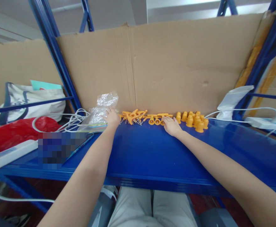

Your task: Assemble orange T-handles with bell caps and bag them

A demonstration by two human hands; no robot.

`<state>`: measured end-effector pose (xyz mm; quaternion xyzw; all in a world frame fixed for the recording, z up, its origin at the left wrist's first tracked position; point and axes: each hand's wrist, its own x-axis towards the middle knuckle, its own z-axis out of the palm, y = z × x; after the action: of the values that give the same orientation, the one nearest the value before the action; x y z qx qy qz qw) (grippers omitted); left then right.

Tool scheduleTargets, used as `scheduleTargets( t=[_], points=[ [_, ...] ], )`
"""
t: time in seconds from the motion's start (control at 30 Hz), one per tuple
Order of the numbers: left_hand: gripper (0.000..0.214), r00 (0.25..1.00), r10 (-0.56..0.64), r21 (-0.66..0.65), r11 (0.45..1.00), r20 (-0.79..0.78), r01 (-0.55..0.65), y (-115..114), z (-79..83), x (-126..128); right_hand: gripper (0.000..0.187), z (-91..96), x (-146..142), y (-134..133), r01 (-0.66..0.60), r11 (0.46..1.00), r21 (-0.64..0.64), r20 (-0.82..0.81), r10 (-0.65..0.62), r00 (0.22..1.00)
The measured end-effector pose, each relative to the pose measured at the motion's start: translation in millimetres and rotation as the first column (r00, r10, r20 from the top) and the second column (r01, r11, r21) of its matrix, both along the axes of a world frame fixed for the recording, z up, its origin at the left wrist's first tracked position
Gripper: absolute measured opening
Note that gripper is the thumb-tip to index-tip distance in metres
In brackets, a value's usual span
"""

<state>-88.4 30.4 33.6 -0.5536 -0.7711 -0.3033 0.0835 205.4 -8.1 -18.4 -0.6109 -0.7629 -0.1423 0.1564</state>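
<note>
My left hand [112,118] reaches to the back of a blue shelf [138,154], its fingers curled at the edge of a clear plastic bag [103,107]; what they grip, if anything, is hidden. A loose heap of orange T-shaped parts [134,117] lies just to its right. My right hand [171,126] rests on the shelf with fingers stretched toward a row of orange bell-shaped pieces [155,120]. A cluster of upright orange cone-shaped caps [193,120] stands to the right of that hand.
A cardboard sheet [171,66] lines the back of the shelf. White cables [73,121] coil at the left beside a red bag [20,130] and a white tote bag [31,102]. A white power strip [267,123] and adapter [233,99] sit at the right. Blue rack posts stand on both sides.
</note>
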Motion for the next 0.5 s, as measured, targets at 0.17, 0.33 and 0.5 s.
scheduleTargets(
  t=[0.17, 0.33, 0.5],
  points=[
    [0.068, 0.964, -0.194, 0.098, 0.972, -0.181, 0.214, -9.6, 20.3, 34.4, 0.05, -0.6, 1.3, 0.8, -0.008, 1.0, 0.003, -0.007, 0.008, 1.0],
    [0.064, 0.684, -0.585, -0.085, 0.783, -0.436, 0.616, -24.9, 29.9, 61.0, 0.05, 2.7, -0.5, -3.4, -0.011, 1.0, 0.016, 0.003, 0.011, 1.0],
    [0.049, 0.459, -0.784, -0.347, 0.605, -0.418, 0.716, -43.4, 22.7, 75.7, 0.043, 4.0, -1.8, -6.4, 0.01, 0.998, 0.064, 0.034, -0.013, 0.999]
  ],
)
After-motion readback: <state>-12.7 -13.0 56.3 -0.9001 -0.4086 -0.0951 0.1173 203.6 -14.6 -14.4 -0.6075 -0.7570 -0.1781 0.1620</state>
